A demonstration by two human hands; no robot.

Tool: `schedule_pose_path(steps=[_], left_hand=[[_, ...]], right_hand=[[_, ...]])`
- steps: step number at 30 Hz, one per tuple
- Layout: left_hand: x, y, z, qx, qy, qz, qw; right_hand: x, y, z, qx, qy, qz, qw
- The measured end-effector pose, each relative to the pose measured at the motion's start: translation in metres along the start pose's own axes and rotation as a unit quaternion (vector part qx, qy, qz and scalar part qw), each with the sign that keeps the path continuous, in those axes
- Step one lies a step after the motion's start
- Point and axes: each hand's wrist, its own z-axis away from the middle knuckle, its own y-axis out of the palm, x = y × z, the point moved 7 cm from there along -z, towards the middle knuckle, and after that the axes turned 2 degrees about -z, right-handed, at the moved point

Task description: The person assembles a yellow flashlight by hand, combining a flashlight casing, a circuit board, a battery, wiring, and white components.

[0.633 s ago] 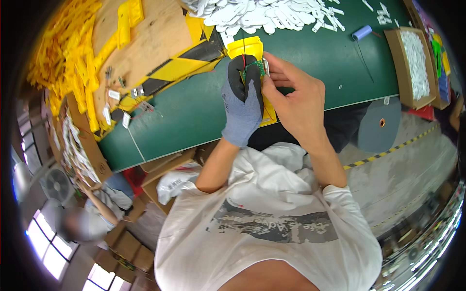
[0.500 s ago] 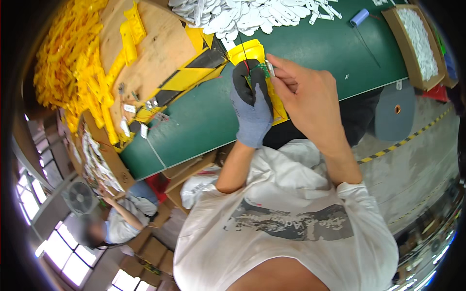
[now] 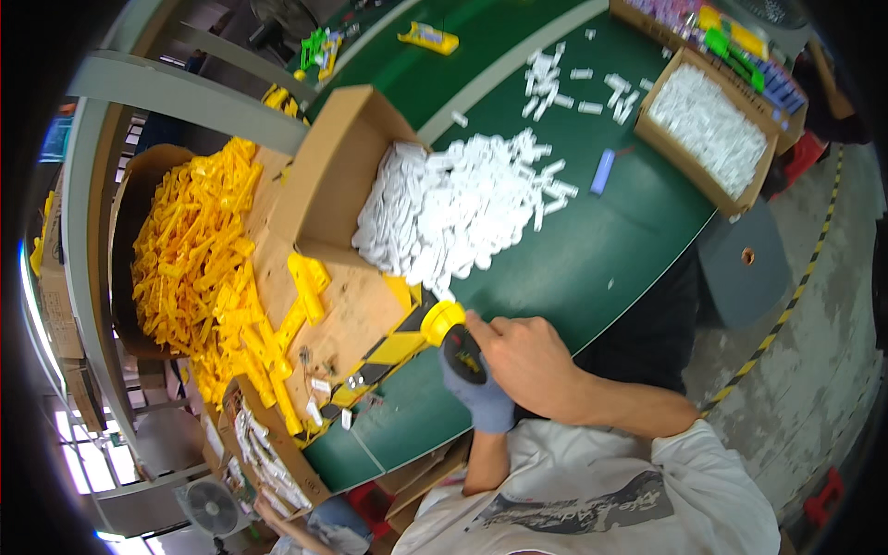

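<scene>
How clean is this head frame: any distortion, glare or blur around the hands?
Head view: strong fisheye bend with a dark rim; window glare at lower left; the left hand and right hand, on a yellow part, look fairly sharp; white parts are brightly lit.

Green worktop (image 3: 592, 250), white parts (image 3: 462, 208) heaped mid-table, yellow pieces (image 3: 190, 268) piled at its left edge, brown cardboard box (image 3: 333, 166), blue-grey glove (image 3: 481, 398) gripping a yellow-and-black tool (image 3: 453, 338), black-yellow striped tape (image 3: 384, 356).

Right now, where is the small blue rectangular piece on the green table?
In the head view it lies upper right on the green table, the small blue rectangular piece between the white parts pile and a cardboard box.
</scene>
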Motion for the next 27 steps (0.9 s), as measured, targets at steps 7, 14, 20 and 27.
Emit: schedule_pose_path(steps=[7,14,20,27], left_hand=[[-0.003,0.000,-0.033,0.055,0.030,0.009,0.998],[0.013,0.023,-0.026,0.098,-0.051,0.073,0.991],[0.015,0.012,-0.035,0.090,0.016,0.007,0.996],[-0.004,0.031,-0.034,0.126,0.030,-0.017,0.991]], right_hand=[[-0.053,0.008,-0.007,0.024,0.116,-0.401,0.908],[-0.098,0.046,0.005,0.044,0.176,-0.618,0.765],[-0.096,0.057,-0.002,0.036,0.171,-0.676,0.716],[-0.098,0.038,0.000,0.029,0.164,-0.640,0.750]])
